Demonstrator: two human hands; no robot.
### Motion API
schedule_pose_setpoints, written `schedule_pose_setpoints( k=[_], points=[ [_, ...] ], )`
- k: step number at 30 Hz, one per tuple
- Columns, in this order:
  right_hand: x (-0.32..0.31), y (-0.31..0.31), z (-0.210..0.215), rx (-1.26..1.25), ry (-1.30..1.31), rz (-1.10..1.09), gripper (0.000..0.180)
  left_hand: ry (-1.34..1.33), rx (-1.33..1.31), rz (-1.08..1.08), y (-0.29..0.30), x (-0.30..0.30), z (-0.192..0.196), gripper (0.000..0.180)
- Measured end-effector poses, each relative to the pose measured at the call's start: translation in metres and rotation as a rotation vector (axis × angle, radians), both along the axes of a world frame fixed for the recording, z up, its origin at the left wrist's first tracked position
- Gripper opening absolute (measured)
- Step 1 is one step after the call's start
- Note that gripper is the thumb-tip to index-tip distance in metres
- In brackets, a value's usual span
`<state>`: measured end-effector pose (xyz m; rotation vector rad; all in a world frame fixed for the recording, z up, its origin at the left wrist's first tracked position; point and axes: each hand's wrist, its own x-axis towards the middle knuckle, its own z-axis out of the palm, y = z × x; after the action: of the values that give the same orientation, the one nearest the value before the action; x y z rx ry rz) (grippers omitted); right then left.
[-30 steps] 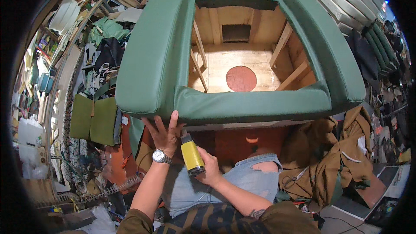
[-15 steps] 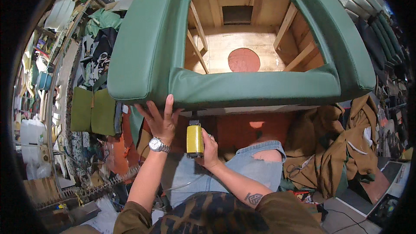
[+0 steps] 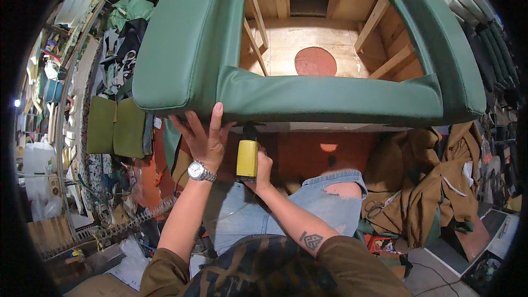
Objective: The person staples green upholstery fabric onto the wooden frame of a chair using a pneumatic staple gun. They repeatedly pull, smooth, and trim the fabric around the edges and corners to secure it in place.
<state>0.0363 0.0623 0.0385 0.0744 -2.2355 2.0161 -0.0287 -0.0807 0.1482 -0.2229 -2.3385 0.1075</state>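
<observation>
Before me stands an armchair frame (image 3: 330, 99) covered in green leather-like material, its wooden inside showing through the open seat. My left hand (image 3: 205, 144), wearing a metal-band watch, lies with fingers spread against the lower front edge near the left arm of the chair. Just right of it, my right hand (image 3: 264, 168) is wrapped round a yellow staple gun (image 3: 247, 159) with a thin hose. The gun's dark nose points up at the underside of the front rail; whether it touches is hidden. A pale strip (image 3: 330, 127) runs under the green edge.
Brown fabric (image 3: 407, 187) with scissors (image 3: 377, 207) on it lies at the right. Olive cushions (image 3: 114, 129) sit at the left, beside a cluttered shelf (image 3: 52, 181). My jeans-clad legs (image 3: 324, 203) are beneath the frame. A coil spring strip (image 3: 126, 221) lies lower left.
The chair frame sits higher in view and slightly wider. The staple gun and my right hand have shifted up with it, while my left hand keeps its place on the edge.
</observation>
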Motion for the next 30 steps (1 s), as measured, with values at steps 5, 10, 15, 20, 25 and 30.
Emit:
schedule_pose_setpoints(
  k=[5,10,15,20,25,30],
  points=[
    [-0.004,0.003,-0.009,0.142,-0.029,0.044,0.072,-0.017,0.008,-0.006,-0.001,0.000,0.001,0.092],
    [-0.001,0.005,0.000,0.071,0.008,0.017,0.059,-0.029,-0.016,-0.012,-0.003,-0.001,-0.002,0.102],
    [0.000,0.003,0.008,0.012,-0.018,0.023,0.040,-0.009,0.001,-0.011,-0.003,-0.002,-0.004,0.094],
    [0.001,-0.003,0.001,0.005,0.010,0.056,0.039,0.000,0.011,-0.001,0.000,-0.002,-0.004,0.090],
    [-0.001,-0.010,-0.001,0.053,0.028,0.072,0.043,-0.061,0.015,0.022,-0.001,0.001,-0.002,0.089],
    [-0.002,-0.013,0.003,0.090,-0.084,0.084,0.056,-0.050,0.004,0.017,-0.001,0.002,-0.003,0.086]
  ],
)
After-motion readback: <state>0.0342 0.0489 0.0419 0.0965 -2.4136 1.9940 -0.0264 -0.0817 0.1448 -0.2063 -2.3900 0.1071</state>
